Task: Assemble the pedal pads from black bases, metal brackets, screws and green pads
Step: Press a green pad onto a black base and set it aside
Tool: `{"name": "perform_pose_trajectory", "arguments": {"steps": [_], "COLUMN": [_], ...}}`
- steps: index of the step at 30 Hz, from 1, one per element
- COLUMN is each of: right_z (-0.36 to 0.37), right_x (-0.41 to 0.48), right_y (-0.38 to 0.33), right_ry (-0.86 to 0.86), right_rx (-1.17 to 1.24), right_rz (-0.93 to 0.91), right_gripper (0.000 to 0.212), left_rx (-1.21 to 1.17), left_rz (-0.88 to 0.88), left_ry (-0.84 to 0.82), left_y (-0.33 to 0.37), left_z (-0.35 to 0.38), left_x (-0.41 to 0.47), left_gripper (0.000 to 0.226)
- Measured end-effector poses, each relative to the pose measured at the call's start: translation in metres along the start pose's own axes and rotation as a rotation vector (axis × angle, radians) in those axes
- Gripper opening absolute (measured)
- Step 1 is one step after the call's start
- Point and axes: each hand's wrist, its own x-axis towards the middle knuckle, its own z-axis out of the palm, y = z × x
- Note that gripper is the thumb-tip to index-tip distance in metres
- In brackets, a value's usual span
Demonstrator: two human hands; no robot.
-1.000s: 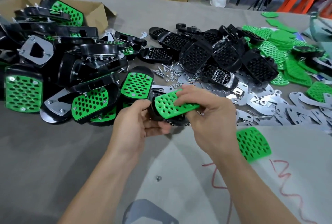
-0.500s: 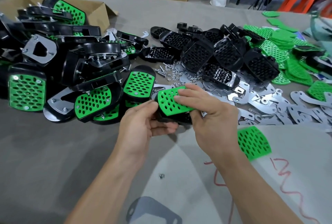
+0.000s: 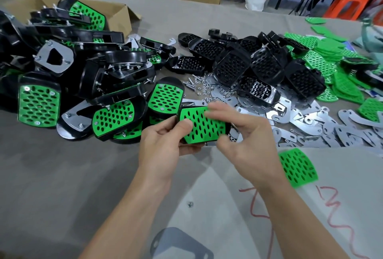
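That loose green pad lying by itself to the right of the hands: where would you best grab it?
Pinch the loose green pad across its two long side edges, coming straight down from above. It is thin and lies flat on the pale sheet, apart from the metal brackets, so both edges look free. Its top face offers only holes.

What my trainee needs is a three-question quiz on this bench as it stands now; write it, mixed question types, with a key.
1. True or false: the left hand holds a pedal with a green pad on it.
2. The loose pad lies: A under the left hand; B on the table, right of the right hand; C on top of the pedal.
3. Fill in: the lone screw lies between the two ____.
Key: 1 true; 2 B; 3 forearms.
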Motion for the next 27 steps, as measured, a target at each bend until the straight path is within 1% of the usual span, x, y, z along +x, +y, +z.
{"name": "perform_pose_trajectory", "arguments": {"steps": [1, 3, 5, 6, 9, 11, 13, 16, 18, 20, 24, 27], "right_z": [-0.0024, -0.0056, -0.0044, -0.0042, -0.0025, -0.0020, -0.0025, -0.0041, -0.0049, -0.0052, -0.0078, -0.0086], "right_x": [0.0013, 0.0023, 0.0044, 0.0044, 0.0049, 0.0048, 0.0047, 0.0043, 0.0038, 0.0031, 0.0038, 0.0041], "right_y": [-0.0002, 0.0003, 0.0008, 0.0016, 0.0003, -0.0014, -0.0029, -0.0034, -0.0040, -0.0045, -0.0040, -0.0057], "right_ry": [0.046, 0.089, 0.044, 0.030, 0.036, 0.060, 0.069, 0.084, 0.094, 0.076, -0.065, -0.091], "right_rx": [0.034, 0.108, 0.234, 0.295, 0.369, 0.454, 0.517, 0.513, 0.494, 0.468, 0.341, 0.348], "right_rz": [0.039, 0.185, 0.347, 0.389, 0.373, 0.372, 0.373, 0.364, 0.359, 0.366, 0.377, 0.371], "right_gripper": [0.049, 0.057, 0.063, 0.059, 0.041, 0.034, 0.031, 0.034, 0.034, 0.034, 0.030, 0.023], "left_rx": [0.009, 0.002, -0.003, -0.002, 0.024, 0.078, 0.129, 0.167, 0.160, 0.123, 0.088, 0.072], "left_rz": [0.012, 0.031, 0.052, 0.062, 0.107, 0.181, 0.239, 0.269, 0.246, 0.187, 0.087, 0.060], "left_ry": [-0.020, -0.064, -0.085, -0.089, -0.102, -0.113, -0.115, -0.119, -0.148, -0.150, -0.140, -0.141], "left_y": [0.0007, 0.0022, 0.0035, 0.0035, 0.0019, 0.0004, -0.0004, -0.0012, -0.0013, -0.0026, -0.0059, -0.0057], "left_z": [0.0005, 0.0020, 0.0022, 0.0020, 0.0024, 0.0031, 0.0034, 0.0026, 0.0016, -0.0006, -0.0038, -0.0031], "left_x": [-0.0012, -0.0036, -0.0044, -0.0045, -0.0043, -0.0046, -0.0040, -0.0034, -0.0037, -0.0027, -0.0010, -0.0016], "left_gripper": [0.019, 0.019, 0.019, 0.019, 0.019, 0.021, 0.025, 0.033, 0.034, 0.033, 0.032, 0.031]}}
